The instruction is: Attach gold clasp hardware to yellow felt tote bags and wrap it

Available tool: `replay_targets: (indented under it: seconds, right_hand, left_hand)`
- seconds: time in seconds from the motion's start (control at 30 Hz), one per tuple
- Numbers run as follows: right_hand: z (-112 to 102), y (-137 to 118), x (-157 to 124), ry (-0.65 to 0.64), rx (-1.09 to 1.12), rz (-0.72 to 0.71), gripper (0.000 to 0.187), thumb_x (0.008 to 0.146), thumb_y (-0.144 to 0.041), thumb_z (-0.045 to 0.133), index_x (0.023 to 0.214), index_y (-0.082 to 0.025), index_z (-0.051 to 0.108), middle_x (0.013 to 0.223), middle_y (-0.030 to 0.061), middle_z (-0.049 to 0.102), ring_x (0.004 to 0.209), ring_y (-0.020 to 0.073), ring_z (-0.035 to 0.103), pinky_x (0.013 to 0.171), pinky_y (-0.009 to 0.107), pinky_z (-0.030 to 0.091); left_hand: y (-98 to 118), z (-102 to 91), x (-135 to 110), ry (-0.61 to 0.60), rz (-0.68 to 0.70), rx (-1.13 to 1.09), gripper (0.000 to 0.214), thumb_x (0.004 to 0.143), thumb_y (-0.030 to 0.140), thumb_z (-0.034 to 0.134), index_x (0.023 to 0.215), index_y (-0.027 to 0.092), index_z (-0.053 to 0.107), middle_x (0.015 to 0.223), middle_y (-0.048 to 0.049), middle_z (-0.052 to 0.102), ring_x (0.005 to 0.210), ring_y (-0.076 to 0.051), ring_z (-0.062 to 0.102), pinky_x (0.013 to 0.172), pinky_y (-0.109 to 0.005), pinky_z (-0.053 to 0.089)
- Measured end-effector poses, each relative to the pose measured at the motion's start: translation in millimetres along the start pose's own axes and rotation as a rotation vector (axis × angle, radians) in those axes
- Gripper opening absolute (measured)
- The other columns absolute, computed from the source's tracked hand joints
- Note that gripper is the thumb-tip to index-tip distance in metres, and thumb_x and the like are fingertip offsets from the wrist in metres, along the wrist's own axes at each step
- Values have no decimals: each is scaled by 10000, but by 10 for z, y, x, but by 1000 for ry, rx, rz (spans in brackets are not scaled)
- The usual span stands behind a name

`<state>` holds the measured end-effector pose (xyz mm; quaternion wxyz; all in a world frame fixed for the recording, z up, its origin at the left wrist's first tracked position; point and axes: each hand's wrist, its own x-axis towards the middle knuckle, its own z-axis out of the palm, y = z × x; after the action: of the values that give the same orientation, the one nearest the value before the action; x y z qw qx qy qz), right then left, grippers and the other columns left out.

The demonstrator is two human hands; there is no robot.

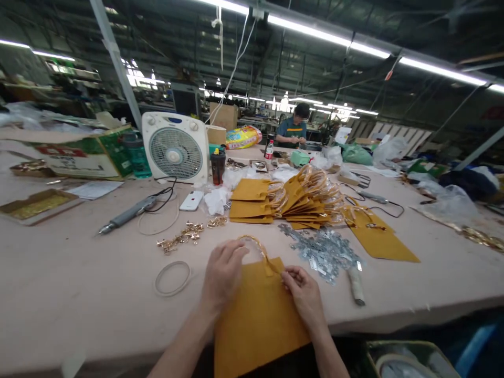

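Note:
A mustard-yellow flat bag panel (262, 320) lies before me and hangs over the table's front edge. A looped handle (255, 241), wrapped in clear plastic, arches from its top. My left hand (222, 275) is closed at the panel's upper left corner, beside the loop; its thumb is partly hidden. Thumb and index finger of my right hand (303, 289) pinch the end of a thin strap (274, 266) at the panel's upper right. Close by on the right are many small silvery metal plates (323, 252), and to the left lie gold metal fittings (183, 236).
Stacked yellow panels with wrapped handles (291, 199) stand behind. A single panel (384, 239) lies right, near a grey roll (356, 286). Left are a tape ring (172, 278), an electric screwdriver (128, 214), a phone (191, 200) and a box fan (176, 147). A person (292, 128) sits opposite.

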<state>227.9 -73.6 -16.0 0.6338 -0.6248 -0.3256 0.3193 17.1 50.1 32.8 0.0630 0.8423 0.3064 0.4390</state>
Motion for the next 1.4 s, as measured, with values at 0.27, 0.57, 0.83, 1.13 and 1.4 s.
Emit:
replay_targets:
  seconds: [0.27, 0.57, 0.83, 1.13, 1.4]
  right_hand:
    - [-48, -11, -8, -95, -188, -172, 452, 878, -553, 725, 1148, -193, 777, 1077, 112, 768, 992, 283, 716, 867, 375, 596]
    - [20, -24, -26, -147, -194, -109, 338, 885, -513, 731, 972, -189, 767, 963, 113, 788, 880, 283, 748, 776, 352, 598]
    - [-3, -45, -19, -95, -286, -217, 354, 897, -504, 695, 1012, -181, 782, 936, 104, 782, 829, 260, 718, 738, 331, 579]
    - [14, -25, 134, -12, -152, -17, 478, 821, -615, 739, 966, -160, 746, 686, 50, 720, 564, 206, 658, 500, 283, 521]
    - [48, 6, 143, -2, -247, -78, 449, 834, -593, 727, 993, -174, 761, 749, 65, 749, 564, 203, 652, 510, 292, 513]
  left_hand:
    - [289, 576, 613, -803, 291, 120, 158, 962, 183, 591, 952, 178, 749, 1074, -114, 758, 1111, -275, 608, 980, -389, 487]
    - [386, 702, 921, -942, 302, 33, 91, 867, 144, 684, 804, 189, 731, 988, -132, 779, 1065, -277, 657, 934, -363, 469]
    - [659, 781, 861, -836, -12, -179, 481, 1064, 506, 315, 1226, 218, 664, 1043, -109, 786, 925, -250, 744, 759, -325, 541]
    - [488, 587, 498, -581, -426, -347, 303, 935, 426, 553, 1001, 167, 696, 1069, -128, 743, 1013, -266, 683, 917, -386, 521]
    - [362, 411, 238, -706, -350, 146, 728, 609, 619, 870, 1139, 147, 707, 1180, -188, 675, 1142, -400, 605, 987, -497, 497]
